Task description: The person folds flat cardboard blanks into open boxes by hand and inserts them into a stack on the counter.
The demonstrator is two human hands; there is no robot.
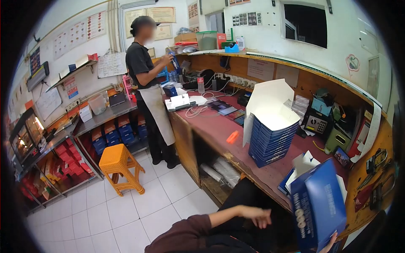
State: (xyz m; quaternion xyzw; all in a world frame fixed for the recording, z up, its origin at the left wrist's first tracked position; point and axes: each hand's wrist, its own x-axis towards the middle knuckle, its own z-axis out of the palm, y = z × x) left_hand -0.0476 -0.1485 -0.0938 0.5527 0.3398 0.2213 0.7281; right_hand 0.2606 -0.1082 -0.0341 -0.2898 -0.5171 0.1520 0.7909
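Observation:
My right hand [330, 243] shows only in part at the bottom right, its fingers against the lower edge of a blue box [318, 202] with white lettering. The box stands tilted at the desk's front edge. My left hand [259, 216] is to the left of the box, below the desk edge, with its fingers loosely curled and nothing visible in them. Behind the box, partly hidden by it, lie more blue and white cardboard pieces [304, 164]. A tall stack of nested blue boxes [272, 143] with white insides rises from the red desktop [206, 133].
Across the desk at the far left stands a person [145, 71] in an apron, holding a blue object. An orange stool [118, 162] is on the tiled floor. A safe [315, 122], a phone [341, 156] and an orange object [232, 136] are on the desk.

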